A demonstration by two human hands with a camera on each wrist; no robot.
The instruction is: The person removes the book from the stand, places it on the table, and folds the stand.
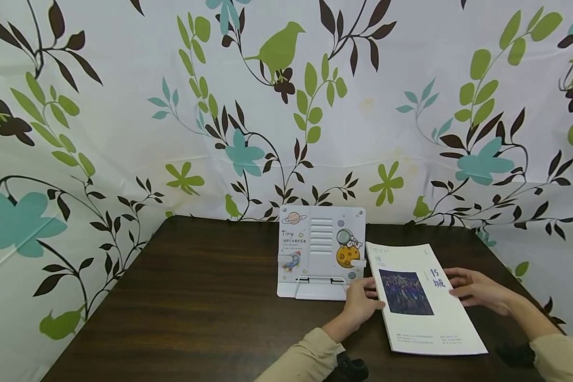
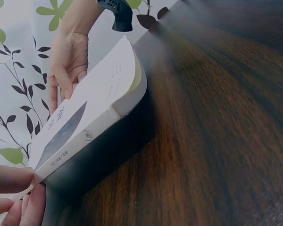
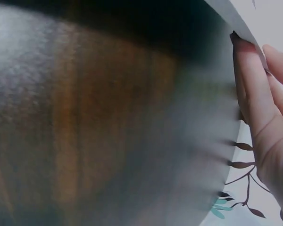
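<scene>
A white paperback book point(image 1: 451, 323) with a dark blue picture and blue Chinese characters on its cover is held between both hands, face up. My left hand point(image 1: 359, 305) pinches its spine edge between thumb and fingers. On the opposite edge, my right hand point(image 1: 479, 291) grips with the thumb above and fingers beneath, as the right wrist view shows. In the left wrist view the book's spine point(image 2: 80, 143) is raised off the tabletop, with a dark shadow below. A white book stand point(image 1: 321, 254) printed with a planet, rocket and astronaut stands upright just left of the book.
The dark brown wooden table point(image 1: 196, 297) extends to the left and in front. Behind it hangs a white cloth point(image 1: 124, 127) patterned with leaves, birds and flowers. A wire holder point(image 1: 321, 279) juts from the stand's lower front, close to the left hand.
</scene>
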